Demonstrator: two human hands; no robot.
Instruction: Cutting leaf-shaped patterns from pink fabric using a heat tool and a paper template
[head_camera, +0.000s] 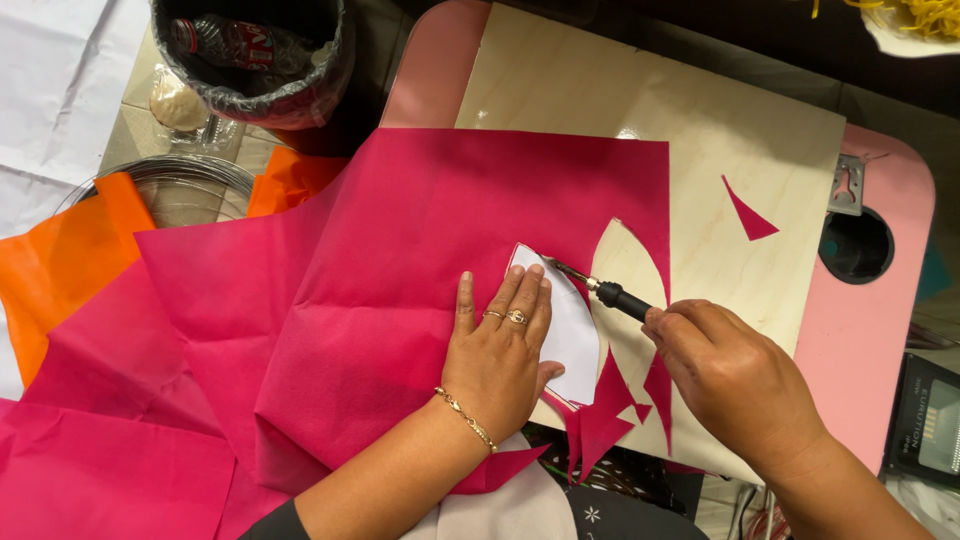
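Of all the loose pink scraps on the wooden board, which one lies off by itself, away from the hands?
The small pink triangle near the board's right edge, beside the metal bracket. The other scraps cluster below the right hand.

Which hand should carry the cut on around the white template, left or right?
Right. The right hand already grips the hot cutting tool, its tip at the white template edge. The left hand lies flat, pinning template and pink fabric to the wooden board.
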